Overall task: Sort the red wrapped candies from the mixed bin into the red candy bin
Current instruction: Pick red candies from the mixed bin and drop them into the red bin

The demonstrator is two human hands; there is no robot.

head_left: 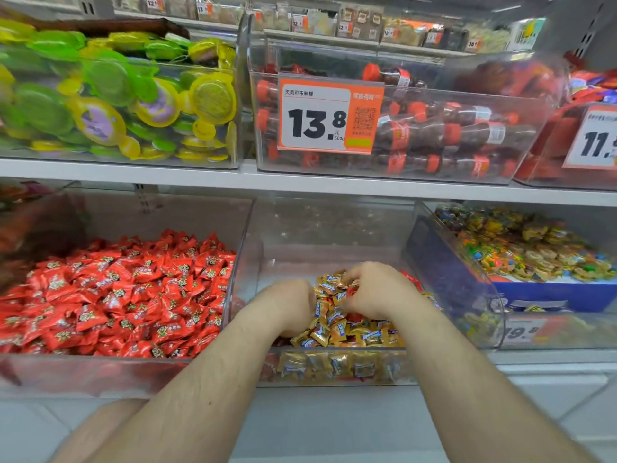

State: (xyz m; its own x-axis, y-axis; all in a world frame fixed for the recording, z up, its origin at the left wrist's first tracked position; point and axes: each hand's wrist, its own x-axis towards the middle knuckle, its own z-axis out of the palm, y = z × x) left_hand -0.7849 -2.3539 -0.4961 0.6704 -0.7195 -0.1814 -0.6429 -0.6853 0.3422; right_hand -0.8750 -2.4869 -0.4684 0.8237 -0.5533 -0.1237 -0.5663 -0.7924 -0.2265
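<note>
Clear glossy plastic bins [334, 228]; shiny crinkled foil-like wrappers on red candies [117, 295] and gold candies [337, 329]; smooth matt shelf [200, 178].

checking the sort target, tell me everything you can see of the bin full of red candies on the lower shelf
The red candy bin is a clear plastic box on the lower shelf, at the left of the mixed bin, their side walls next to each other. It is open on top and heaped with red wrapped candies, shiny square packets with a dark star-like mark. Its front wall is low and see-through. Neither hand touches it; its left end is blurred.
</note>
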